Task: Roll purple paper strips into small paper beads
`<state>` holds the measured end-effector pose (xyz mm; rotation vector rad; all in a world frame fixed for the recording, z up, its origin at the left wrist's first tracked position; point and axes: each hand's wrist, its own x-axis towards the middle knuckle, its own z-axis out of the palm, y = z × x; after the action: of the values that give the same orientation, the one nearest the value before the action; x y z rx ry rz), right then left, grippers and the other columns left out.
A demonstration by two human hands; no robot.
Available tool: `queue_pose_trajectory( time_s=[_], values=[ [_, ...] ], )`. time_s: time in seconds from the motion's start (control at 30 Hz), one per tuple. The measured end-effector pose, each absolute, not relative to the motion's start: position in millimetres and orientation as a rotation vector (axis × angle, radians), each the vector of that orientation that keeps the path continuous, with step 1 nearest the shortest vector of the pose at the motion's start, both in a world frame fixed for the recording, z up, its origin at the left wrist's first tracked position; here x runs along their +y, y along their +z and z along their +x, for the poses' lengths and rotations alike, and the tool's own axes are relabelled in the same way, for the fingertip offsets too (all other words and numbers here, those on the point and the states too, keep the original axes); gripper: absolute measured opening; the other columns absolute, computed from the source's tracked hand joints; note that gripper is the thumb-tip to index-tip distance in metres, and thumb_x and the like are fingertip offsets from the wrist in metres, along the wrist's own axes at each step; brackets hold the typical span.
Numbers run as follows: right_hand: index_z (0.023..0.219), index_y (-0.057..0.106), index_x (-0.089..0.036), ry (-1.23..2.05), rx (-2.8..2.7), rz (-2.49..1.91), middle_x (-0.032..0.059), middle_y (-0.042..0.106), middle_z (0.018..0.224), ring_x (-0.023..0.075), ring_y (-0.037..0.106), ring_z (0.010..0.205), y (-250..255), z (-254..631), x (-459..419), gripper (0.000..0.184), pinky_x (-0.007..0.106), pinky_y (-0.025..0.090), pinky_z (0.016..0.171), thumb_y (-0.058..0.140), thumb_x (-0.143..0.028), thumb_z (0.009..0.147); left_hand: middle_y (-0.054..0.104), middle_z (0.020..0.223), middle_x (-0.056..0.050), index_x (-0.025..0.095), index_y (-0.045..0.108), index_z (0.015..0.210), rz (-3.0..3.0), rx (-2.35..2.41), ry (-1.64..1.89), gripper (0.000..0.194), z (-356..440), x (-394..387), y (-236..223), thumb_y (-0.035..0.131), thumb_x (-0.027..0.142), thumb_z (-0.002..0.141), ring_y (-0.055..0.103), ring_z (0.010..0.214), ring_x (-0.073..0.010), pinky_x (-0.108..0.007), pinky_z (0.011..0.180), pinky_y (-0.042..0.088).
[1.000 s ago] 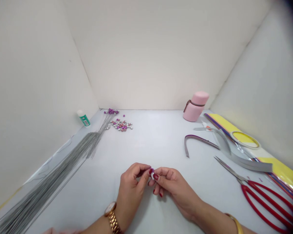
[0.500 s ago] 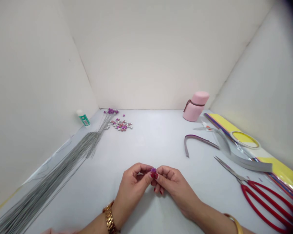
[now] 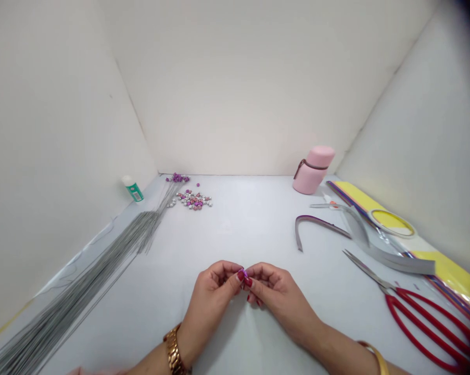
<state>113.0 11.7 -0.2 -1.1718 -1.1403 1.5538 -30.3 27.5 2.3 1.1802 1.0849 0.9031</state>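
My left hand (image 3: 216,294) and my right hand (image 3: 278,297) meet low in the middle, just above the white table. Between their thumbs and fingertips they pinch a small purple paper star (image 3: 245,273), mostly hidden by the fingers. Both hands are closed on it, the thumbs nearly touching. Farther off to the left lies a pile of little silver, pink and purple stars (image 3: 195,200). Right of the hands, a purple-grey paper strip (image 3: 324,222) curls on the table.
A bundle of grey wires (image 3: 86,276) runs along the left, purple pieces at its far tips. A glue stick (image 3: 133,189) stands behind it. At right are a pink flask (image 3: 313,172), red-handled scissors (image 3: 391,291), silver strips (image 3: 398,260), a tape roll (image 3: 393,224) and coloured paper packs (image 3: 453,273).
My fingertips have shifted slightly left and turned the purple star, so less of it shows. My right fingers have curled in a little. Everything on the table stays put.
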Motion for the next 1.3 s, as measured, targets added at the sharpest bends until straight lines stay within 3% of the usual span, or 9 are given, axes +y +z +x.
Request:
queue_pose_trajectory(
  time_s=[0.4, 0.67, 1.1, 1.3],
  values=[
    [0.068, 0.059, -0.012, 1.744, -0.952, -1.041, 0.0009, 0.06, 0.059, 0.0063, 0.05, 0.047, -1.7, 117.6, 12.6, 0.02, 0.018, 0.034, 0.046, 0.058, -0.029, 0.078, 0.065, 0.08, -0.005, 0.016, 0.063, 0.09, 1.644, 1.077, 0.958, 0.015, -37.1, 23.2, -1.6, 0.054, 0.021, 0.078, 0.061, 0.073, -0.0157, -0.026, 0.07, 0.048],
    [0.068, 0.057, -0.012, 1.669, -1.016, -1.101, -0.0006, 0.058, 0.057, 0.0062, 0.048, 0.046, -2.7, 115.8, 11.9, 0.023, 0.019, 0.033, 0.046, 0.058, -0.033, 0.078, 0.064, 0.075, -0.004, 0.014, 0.06, 0.089, 1.295, 1.015, 0.946, 0.018, -33.1, 25.6, -0.1, 0.058, 0.026, 0.076, 0.06, 0.068, -0.0149, -0.025, 0.063, 0.048],
    [0.071, 0.059, -0.014, 1.512, -1.129, -1.203, -0.0016, 0.056, 0.057, 0.0077, 0.048, 0.049, -0.8, 115.7, 11.7, 0.02, 0.02, 0.034, 0.047, 0.058, -0.032, 0.077, 0.067, 0.076, -0.007, 0.013, 0.066, 0.084, 1.261, 1.013, 0.89, 0.016, -32.1, 26.7, 7.6, 0.058, 0.023, 0.075, 0.059, 0.073, -0.0171, -0.026, 0.068, 0.045],
    [0.085, 0.056, -0.018, 1.442, -1.11, -1.167, -0.0024, 0.058, 0.063, 0.0095, 0.052, 0.054, -1.1, 114.6, 11.2, 0.018, 0.021, 0.038, 0.049, 0.062, -0.031, 0.074, 0.068, 0.07, -0.005, 0.012, 0.065, 0.083, 1.07, 0.971, 0.887, 0.016, -27.9, 22.9, 8.3, 0.06, 0.024, 0.074, 0.06, 0.068, -0.0152, -0.025, 0.065, 0.045]
  ],
)
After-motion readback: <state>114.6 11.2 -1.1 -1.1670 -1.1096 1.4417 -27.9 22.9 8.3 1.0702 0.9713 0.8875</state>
